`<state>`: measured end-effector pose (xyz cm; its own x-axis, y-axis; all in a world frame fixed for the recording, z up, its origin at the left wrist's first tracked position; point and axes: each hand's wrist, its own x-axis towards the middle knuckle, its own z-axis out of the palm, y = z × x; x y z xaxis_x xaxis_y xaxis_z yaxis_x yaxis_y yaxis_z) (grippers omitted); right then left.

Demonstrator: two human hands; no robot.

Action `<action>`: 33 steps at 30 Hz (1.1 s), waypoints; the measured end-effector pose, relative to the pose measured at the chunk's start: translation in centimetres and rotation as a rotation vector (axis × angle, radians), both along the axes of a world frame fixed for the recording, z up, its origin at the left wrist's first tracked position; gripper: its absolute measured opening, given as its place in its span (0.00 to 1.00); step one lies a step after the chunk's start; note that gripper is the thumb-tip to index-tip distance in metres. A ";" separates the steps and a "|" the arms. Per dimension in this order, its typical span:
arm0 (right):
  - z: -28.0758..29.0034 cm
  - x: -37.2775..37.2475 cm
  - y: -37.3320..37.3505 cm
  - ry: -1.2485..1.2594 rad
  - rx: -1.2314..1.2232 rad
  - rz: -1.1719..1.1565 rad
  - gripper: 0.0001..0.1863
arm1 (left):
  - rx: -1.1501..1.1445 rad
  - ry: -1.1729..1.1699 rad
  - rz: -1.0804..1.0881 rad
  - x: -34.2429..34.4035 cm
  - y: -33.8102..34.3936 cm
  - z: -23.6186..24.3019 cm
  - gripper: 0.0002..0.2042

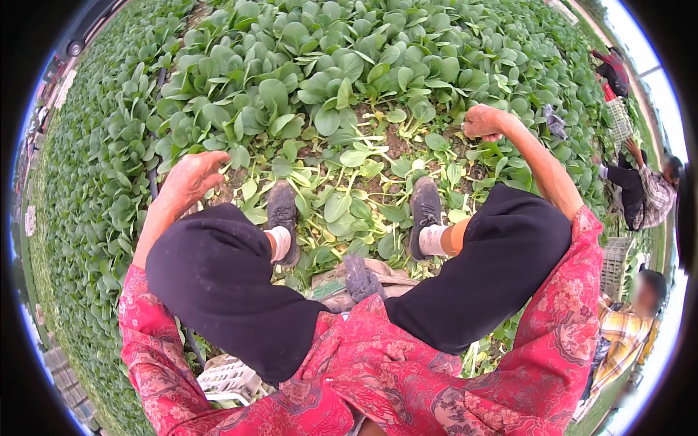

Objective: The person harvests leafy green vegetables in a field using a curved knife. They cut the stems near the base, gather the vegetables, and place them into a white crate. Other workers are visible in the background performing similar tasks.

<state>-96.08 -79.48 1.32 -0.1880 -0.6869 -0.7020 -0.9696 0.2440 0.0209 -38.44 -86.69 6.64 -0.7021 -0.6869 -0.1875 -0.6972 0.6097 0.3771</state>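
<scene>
Squatting mid-frame, my open, empty left hand and fisted right hand hover apart; cut leaves lie between my shoes, uncut greens fill the upper frame.

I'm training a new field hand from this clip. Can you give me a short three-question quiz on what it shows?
1. True or false: the left hand holds a cut plant.
2. Which best tells the right hand? A) spread flat on a crate B) closed in a fist over the greens C) resting on the right shoe
3. Fill in: loose cut leaves lie on the soil between the two ____.

Key: 1 false, it is open and holds nothing. 2 B. 3 shoes.
</scene>
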 end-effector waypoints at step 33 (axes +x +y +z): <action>-32.0 -10.5 5.0 -0.105 -1.007 -0.937 0.14 | -0.388 0.115 -0.635 -68.4 -7.5 -30.2 0.29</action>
<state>-106.57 -74.49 -30.66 -0.8356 -0.5490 -0.0216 -0.4219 0.6664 -0.6147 -106.85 -94.19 -23.60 -0.9859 -0.1451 0.0836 -0.1364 0.9854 0.1024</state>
